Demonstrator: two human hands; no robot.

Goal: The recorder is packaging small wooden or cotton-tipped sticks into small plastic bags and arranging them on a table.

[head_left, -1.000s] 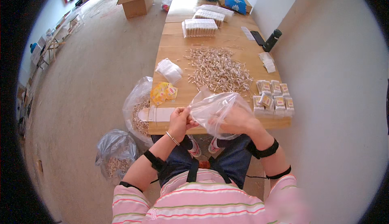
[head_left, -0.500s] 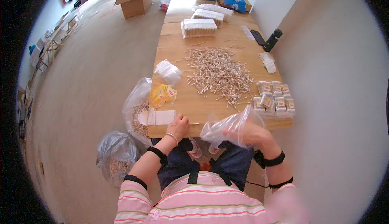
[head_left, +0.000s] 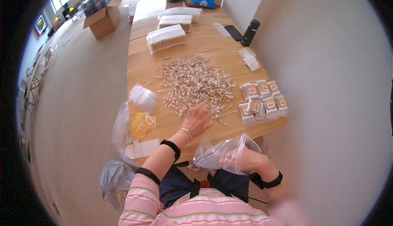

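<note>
A large loose heap of cotton swabs (head_left: 194,78) lies across the middle of the table. My left hand (head_left: 196,120) is at its near edge, palm down, fingers a little apart and touching swabs; no swab shows gripped. At the table's front edge my right hand (head_left: 234,159) is closed on a clear plastic bag (head_left: 208,154), whose film wraps round the fingers and partly hides them. To the right of the heap sit rows of small packets of swabs (head_left: 266,103) with yellow-and-white labels.
Along the left edge lie clear sleeves (head_left: 142,98), yellow cards (head_left: 142,124) and a white strip (head_left: 143,148). Swab bundles (head_left: 167,38) stand farther back. A phone (head_left: 233,33) and a dark green bottle (head_left: 250,33) are by the right wall. Plastic sacks (head_left: 116,177) stand on the floor.
My left hand has moved from the white strip at the front edge up to the heap's near side. My right hand still holds the bag. The view has shifted.
</note>
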